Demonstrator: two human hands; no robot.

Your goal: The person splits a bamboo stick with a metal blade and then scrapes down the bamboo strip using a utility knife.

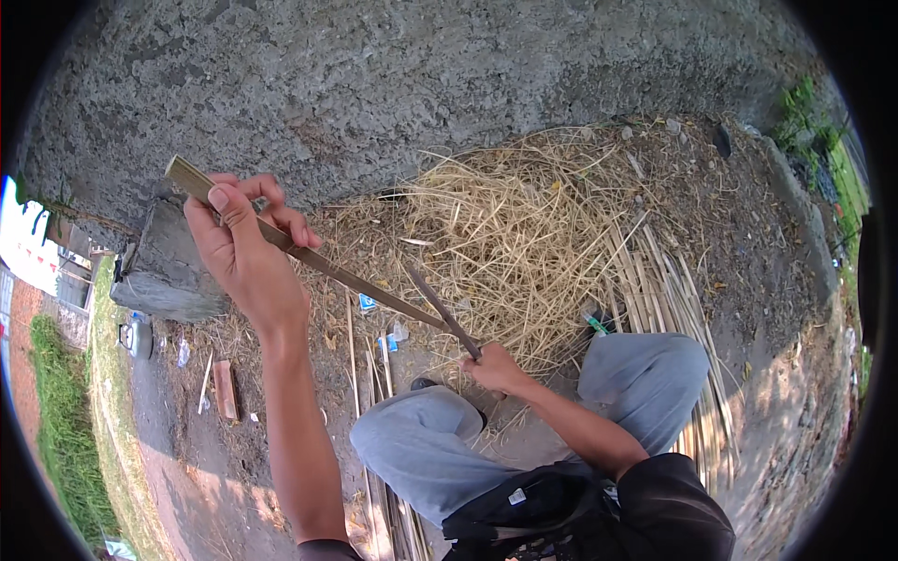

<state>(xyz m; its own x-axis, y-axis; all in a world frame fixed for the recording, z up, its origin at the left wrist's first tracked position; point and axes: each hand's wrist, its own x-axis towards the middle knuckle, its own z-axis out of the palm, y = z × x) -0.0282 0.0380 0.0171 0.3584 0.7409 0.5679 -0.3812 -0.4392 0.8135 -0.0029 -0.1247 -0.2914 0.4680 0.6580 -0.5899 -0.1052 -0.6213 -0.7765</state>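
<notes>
My left hand is raised at the left and grips a long flat bamboo strip, thumb on top and the other fingers partly curled round it. The strip slants down to the right, its upper end sticking out past my thumb. Low in the middle, between my knees, my right hand is closed on a knife with a narrow dark blade. The blade points up and to the left, and the strip's lower end meets it just above my right fist. Whether the edge cuts into the strip is too small to tell.
A heap of thin bamboo shavings lies ahead, against a rough grey wall. Split strips lie beside my right knee, others by my left. A concrete block, a brick and a metal pot are at the left.
</notes>
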